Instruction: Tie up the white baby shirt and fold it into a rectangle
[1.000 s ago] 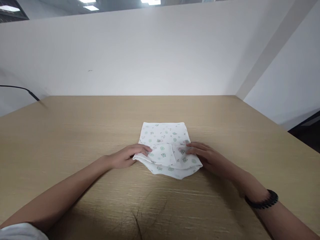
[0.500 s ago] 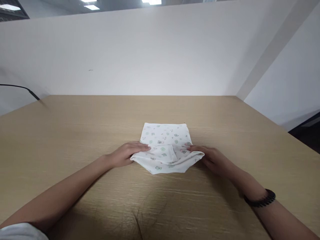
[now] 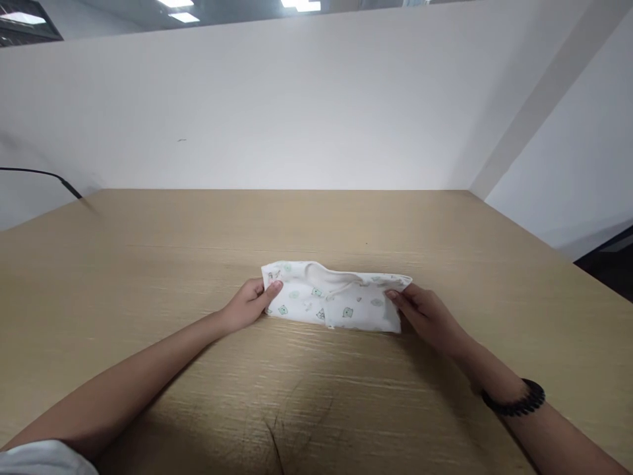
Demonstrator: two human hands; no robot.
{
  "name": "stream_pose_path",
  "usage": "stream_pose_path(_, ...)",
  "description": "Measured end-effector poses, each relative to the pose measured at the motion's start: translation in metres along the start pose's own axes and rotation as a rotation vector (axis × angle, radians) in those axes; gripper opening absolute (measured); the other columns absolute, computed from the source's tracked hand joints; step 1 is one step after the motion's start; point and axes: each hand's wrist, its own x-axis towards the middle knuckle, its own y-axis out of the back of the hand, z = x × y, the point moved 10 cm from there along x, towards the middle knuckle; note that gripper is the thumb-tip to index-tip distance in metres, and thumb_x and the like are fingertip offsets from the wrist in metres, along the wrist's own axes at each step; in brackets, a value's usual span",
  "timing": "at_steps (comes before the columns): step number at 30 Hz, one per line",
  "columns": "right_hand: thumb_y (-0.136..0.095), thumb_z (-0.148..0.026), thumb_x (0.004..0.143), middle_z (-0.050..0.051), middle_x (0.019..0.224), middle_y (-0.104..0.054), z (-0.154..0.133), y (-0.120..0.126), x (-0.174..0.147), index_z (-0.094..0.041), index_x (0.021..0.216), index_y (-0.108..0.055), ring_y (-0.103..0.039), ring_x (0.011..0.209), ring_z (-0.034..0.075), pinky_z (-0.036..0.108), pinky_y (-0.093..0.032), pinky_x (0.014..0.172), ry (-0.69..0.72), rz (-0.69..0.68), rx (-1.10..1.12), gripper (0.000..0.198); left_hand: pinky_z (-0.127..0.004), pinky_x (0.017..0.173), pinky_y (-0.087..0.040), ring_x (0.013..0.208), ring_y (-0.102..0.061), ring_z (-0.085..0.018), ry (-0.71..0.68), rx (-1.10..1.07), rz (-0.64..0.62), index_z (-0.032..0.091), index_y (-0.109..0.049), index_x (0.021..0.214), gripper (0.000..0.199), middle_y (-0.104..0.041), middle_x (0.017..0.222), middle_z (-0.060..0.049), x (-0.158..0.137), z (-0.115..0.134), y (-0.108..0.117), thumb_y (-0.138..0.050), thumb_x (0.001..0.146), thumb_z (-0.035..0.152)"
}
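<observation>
A folded baby garment (image 3: 311, 300), white with small green and grey animal prints, is held stretched sideways as a narrow strip just over the table. A curved edge like a neckline shows along its top, and a seam runs down near its middle. My left hand (image 3: 250, 302) pinches the left end, thumb on the front and fingers behind. At the right end my right hand (image 3: 428, 316) grips the cloth the same way, its fingers partly hidden. A black coiled band (image 3: 517, 399) circles my right wrist.
The wooden table (image 3: 198, 224) reaches back to a white partition (image 3: 297, 112). A black cable (image 3: 64, 181) comes down at the far left edge. Something dark (image 3: 610, 257) stands beyond the table's right edge.
The garment lay with its back half flat on the table and its near edge lifted; now it is folded into a narrow strip. My thumbs have come round to its front.
</observation>
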Motion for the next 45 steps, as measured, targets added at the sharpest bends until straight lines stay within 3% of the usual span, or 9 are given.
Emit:
stream_pose_path(6,-0.044,-0.059,0.092,-0.002,0.060,-0.047,0.006,-0.011,0.001,-0.019,0.075,-0.050,-0.040,0.053,0.013,0.024,-0.030,0.047,-0.157,-0.058,0.088,0.044,-0.023,0.058,-0.045,0.069,-0.059,-0.016,0.135,-0.195,-0.003,0.012,-0.061,0.092,0.057,-0.067,0.082,-0.007,0.005,-0.003,-0.006,-0.063,0.080,0.068)
stream_pose_path(13,-0.047,-0.058,0.086,-0.002,0.057,-0.043,0.014,-0.007,-0.003,-0.020,0.065,-0.039,-0.038,0.051,0.012,0.024,-0.027,0.046,-0.277,0.002,0.009,0.044,-0.028,0.076,-0.052,0.092,-0.065,-0.023,0.109,-0.199,-0.185,0.012,-0.055,0.124,0.061,-0.068,0.105,-0.013,0.003,0.007,-0.014,-0.076,0.079,0.047)
stream_pose_path(25,-0.045,-0.049,0.082,0.003,0.059,-0.052,0.008,-0.001,-0.001,-0.022,0.058,-0.041,-0.047,0.057,0.017,0.029,-0.033,0.053,-0.219,0.115,-0.227,0.036,-0.024,0.054,-0.042,0.061,-0.057,-0.016,0.027,0.200,0.087,0.016,-0.043,0.137,0.066,-0.062,0.077,-0.003,0.008,0.000,0.009,-0.065,0.084,0.049)
stream_pose_path(28,-0.049,-0.048,0.081,0.005,0.071,-0.057,0.009,-0.002,-0.002,-0.021,0.066,-0.048,-0.053,0.063,0.019,0.031,-0.040,0.059,-0.172,0.180,-0.222,0.031,-0.025,0.055,-0.044,0.059,-0.055,-0.014,0.003,0.321,0.159,0.018,-0.037,0.138,0.066,-0.060,0.089,-0.003,0.006,0.001,0.017,-0.063,0.086,0.048)
stream_pose_path(31,-0.055,-0.049,0.081,0.009,0.088,-0.059,0.013,0.000,-0.005,-0.020,0.084,-0.051,-0.057,0.067,0.021,0.034,-0.046,0.061,-0.149,0.244,-0.202,0.030,-0.037,0.080,-0.052,0.090,-0.063,-0.022,-0.129,0.513,0.233,0.018,-0.036,0.138,0.060,-0.055,0.119,-0.012,0.001,0.016,0.019,-0.058,0.089,0.044)
stream_pose_path(33,-0.055,-0.052,0.085,0.013,0.100,-0.058,0.010,0.002,-0.007,-0.019,0.095,-0.051,-0.060,0.077,0.024,0.037,-0.050,0.066,-0.103,0.284,-0.231,0.034,-0.045,0.103,-0.042,0.123,-0.050,-0.029,-0.279,0.661,0.262,0.017,-0.040,0.138,0.053,-0.046,0.135,-0.016,-0.007,0.034,0.012,-0.053,0.093,0.042)
stream_pose_path(37,-0.045,-0.056,0.095,0.019,0.126,-0.055,-0.010,-0.003,-0.009,-0.016,0.122,-0.051,-0.054,0.117,0.032,0.047,-0.047,0.096,0.071,0.288,-0.351,0.049,-0.050,0.119,-0.017,0.145,-0.022,-0.032,-0.474,0.841,0.035,0.021,-0.028,0.152,0.061,-0.027,0.156,-0.015,-0.017,0.052,-0.023,-0.047,0.098,0.044)
stream_pose_path(41,-0.031,-0.055,0.101,0.018,0.147,-0.043,-0.011,-0.035,-0.010,-0.013,0.144,-0.038,-0.037,0.138,0.033,0.056,-0.033,0.110,0.093,0.033,-0.504,0.061,-0.051,0.121,-0.010,0.148,-0.014,-0.033,-0.455,0.905,-0.337,0.029,-0.018,0.156,0.073,-0.015,0.161,-0.008,-0.025,0.041,-0.054,-0.049,0.096,0.057)
stream_pose_path(45,-0.027,-0.054,0.102,0.017,0.150,-0.040,0.000,-0.041,-0.011,-0.014,0.147,-0.036,-0.034,0.140,0.034,0.060,-0.029,0.111,0.010,-0.036,-0.478,0.061,-0.053,0.120,-0.011,0.148,-0.010,-0.033,-0.385,0.929,-0.360,0.031,-0.020,0.155,0.072,-0.011,0.161,-0.007,-0.025,0.034,-0.055,-0.048,0.095,0.060)
